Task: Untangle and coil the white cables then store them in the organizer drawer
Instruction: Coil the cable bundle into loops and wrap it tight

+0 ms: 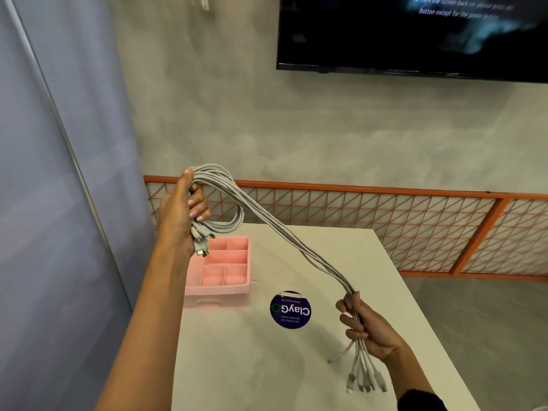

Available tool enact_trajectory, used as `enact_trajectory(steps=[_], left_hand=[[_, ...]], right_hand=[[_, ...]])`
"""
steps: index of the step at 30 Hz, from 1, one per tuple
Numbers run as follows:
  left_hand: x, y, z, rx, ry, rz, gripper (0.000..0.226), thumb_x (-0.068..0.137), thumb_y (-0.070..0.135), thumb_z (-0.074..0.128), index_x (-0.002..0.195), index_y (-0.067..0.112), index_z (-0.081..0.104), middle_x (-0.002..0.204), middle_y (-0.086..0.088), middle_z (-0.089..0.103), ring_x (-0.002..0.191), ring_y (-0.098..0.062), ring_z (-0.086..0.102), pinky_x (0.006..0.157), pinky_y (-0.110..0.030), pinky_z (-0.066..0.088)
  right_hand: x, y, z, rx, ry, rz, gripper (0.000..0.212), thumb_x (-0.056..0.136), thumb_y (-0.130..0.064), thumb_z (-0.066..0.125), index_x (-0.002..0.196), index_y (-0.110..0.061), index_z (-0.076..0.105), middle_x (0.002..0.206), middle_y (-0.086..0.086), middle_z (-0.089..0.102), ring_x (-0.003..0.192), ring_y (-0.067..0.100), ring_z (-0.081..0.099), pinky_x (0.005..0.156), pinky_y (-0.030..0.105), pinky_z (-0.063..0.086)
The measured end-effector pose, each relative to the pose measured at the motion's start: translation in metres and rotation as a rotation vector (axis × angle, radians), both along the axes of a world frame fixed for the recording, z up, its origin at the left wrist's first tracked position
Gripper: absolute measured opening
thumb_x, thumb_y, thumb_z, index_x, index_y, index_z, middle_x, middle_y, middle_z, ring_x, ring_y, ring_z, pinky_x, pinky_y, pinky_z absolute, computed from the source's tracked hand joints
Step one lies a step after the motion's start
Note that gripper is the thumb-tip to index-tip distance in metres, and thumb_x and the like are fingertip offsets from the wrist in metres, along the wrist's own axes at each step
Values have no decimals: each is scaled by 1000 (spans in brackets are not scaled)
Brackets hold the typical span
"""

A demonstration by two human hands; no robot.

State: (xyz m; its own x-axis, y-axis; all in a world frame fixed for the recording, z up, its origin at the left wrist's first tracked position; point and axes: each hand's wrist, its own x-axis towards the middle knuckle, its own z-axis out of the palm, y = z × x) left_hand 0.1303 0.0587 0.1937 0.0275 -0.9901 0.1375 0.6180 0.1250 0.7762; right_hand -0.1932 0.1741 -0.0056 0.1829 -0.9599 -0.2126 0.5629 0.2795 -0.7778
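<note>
Clenched around one end of a bundle of white cables, the left hand is raised above the far left corner of the tabletop, its grip shut on a loop formed at the top, with thumb pressed along the outer side and fingers curled over the strands. Short metal-tipped plugs are seen hanging from under this hand. From the loop, the thin, round, matte cords are stretched in a loose parallel sheaf, sagging diagonally down to the right hand, whose grip is likewise closed about them lower and nearer. Below that fist the cable ends are fanned out, each tipped with a small whitish connector, dangling just above the tabletop.

Under the left hand, a pink plastic organizer drawer is set on the tabletop, rectangular with rounded edges, divided into several open compartments and fitted with a recessed front handle; no cable is seen inside it. Beside it a round dark blue sticker is stuck flat on the smooth, pale surface. Behind, an orange-framed lattice panel is mounted along a mottled grey wall, and a dark screen is hung above.
</note>
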Motion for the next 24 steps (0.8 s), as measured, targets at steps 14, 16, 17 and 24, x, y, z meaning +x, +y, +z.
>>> enact_trajectory(steps=[14,16,17,24], left_hand=[[1,0,4,39,-44,89,38,99,29,50,64,18,37,39,11,28,29,-3,23,31,-15,21],[-5,1,2,15,-108,77,37,99,29,50,66,18,37,39,12,29,30,-2,24,31,-15,22],[-7,3,1,4,-140,74,36,99,30,50,66,19,38,40,12,29,30,-2,24,32,-15,22],[-9,5,1,-10,-143,67,38,98,31,51,65,20,38,42,11,30,32,-2,24,33,-16,24]], right_hand=[[5,-15,7,26,597,-1,14,95,-16,54,91,-6,63,77,6,63,66,14,57,64,22,47],[8,-22,5,-7,790,-125,14,92,-16,60,87,-6,68,75,6,67,72,17,60,68,23,48],[11,-25,3,-15,818,-216,14,91,-14,61,84,-5,69,71,7,66,71,19,59,66,23,48],[26,-35,4,-11,904,-433,20,102,-30,40,95,-13,46,80,0,43,75,15,41,65,24,35]])
